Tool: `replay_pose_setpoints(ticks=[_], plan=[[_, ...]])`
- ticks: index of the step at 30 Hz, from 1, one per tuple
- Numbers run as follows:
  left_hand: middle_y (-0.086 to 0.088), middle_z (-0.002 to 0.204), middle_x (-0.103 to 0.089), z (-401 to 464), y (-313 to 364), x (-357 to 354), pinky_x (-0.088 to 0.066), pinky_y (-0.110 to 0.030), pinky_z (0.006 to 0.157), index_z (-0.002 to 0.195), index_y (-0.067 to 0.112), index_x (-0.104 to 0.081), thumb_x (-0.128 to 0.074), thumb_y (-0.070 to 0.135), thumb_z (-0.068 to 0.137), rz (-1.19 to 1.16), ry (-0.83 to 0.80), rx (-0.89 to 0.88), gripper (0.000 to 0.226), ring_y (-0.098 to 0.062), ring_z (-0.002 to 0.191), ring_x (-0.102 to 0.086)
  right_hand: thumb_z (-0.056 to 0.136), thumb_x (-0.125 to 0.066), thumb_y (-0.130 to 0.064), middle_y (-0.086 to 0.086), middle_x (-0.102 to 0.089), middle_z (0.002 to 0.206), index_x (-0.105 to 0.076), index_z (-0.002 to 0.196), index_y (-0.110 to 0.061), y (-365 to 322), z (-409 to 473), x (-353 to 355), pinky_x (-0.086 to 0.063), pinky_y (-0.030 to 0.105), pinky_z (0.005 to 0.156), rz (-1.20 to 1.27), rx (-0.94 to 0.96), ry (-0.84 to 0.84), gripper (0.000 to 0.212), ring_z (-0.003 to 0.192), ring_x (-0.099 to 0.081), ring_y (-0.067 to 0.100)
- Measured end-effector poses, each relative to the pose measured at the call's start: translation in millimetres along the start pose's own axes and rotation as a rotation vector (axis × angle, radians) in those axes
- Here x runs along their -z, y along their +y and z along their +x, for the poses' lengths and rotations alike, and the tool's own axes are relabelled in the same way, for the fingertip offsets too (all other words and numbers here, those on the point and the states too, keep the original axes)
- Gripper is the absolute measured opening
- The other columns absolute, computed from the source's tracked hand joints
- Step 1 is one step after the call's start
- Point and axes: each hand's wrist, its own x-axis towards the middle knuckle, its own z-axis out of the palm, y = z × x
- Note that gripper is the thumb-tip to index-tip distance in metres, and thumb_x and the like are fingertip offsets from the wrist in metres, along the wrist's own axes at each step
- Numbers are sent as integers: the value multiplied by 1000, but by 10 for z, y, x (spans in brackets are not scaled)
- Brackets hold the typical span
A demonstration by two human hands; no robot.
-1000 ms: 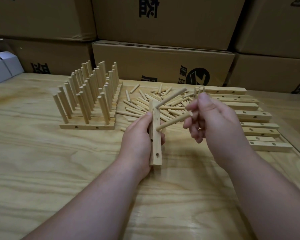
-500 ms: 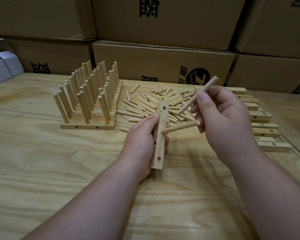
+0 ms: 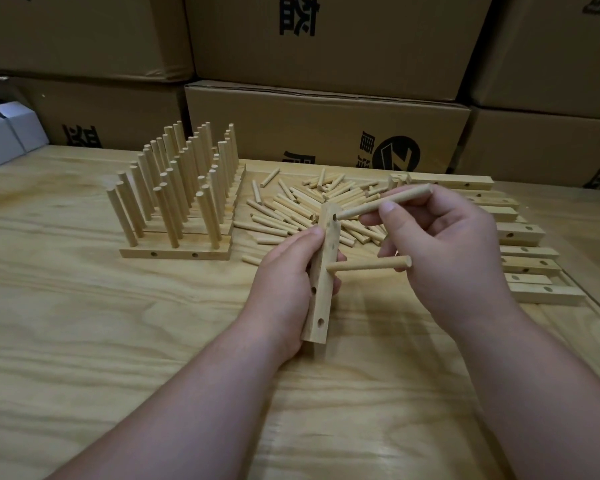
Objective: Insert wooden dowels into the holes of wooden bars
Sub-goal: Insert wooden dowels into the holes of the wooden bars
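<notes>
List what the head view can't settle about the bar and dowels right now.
- Upper dowel: tip meets the held bar; depth unclear, too small.
- Lower dowel: seating hidden by the bar's edge.
- Bar's back face: covered by the left hand.
- Right hand: palm side hidden.

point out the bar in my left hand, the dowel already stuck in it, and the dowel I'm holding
bar [image 3: 321, 299], head view, lower front face.
inserted dowel [image 3: 368, 265], head view, mid shaft.
held dowel [image 3: 400, 199], head view, shaft near thumb.

Two bare forearms and hands

The left hand [image 3: 288, 289] and right hand [image 3: 444, 251] wear no gloves, rings or watch; both forearms are uncovered to the frame's edge, no sleeve showing. Fingers [image 3: 388, 206] have short, unpainted nails.
</notes>
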Motion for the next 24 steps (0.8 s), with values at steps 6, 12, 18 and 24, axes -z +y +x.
replay_pose_setpoints(ticks=[6,12,18,24], plan=[[-5,77,-70,-19,8,-23,-51,-26,52,115,10,-71,-55,31,102,6,-2,-6,29,-14,58,-61,94,-67,-14,-4,-75,87,-72,96,-24,26,4,17,-56,23,61,-77,7,-20,12,72,-70,10],[-6,76,-71,-23,14,-42,-51,-25,51,116,9,-70,-53,28,103,35,-2,-11,29,-12,56,-61,89,-71,-18,-8,-72,83,-72,86,-34,57,3,45,-60,29,64,-207,47,2,16,77,-70,14],[-3,75,-72,-21,3,-42,-51,-23,50,112,16,-73,-53,30,103,94,18,-14,26,-10,55,-61,90,-72,-22,-12,-71,79,-73,86,-34,37,39,51,-54,20,58,-270,44,-51,13,72,-67,7],[-3,73,-66,6,24,-1,-50,-29,55,105,15,-79,-54,31,102,-60,36,37,30,-15,52,-57,89,-72,-40,-10,-74,80,-70,99,-35,114,58,51,-54,33,60,-280,-209,-92,12,64,-66,3]])
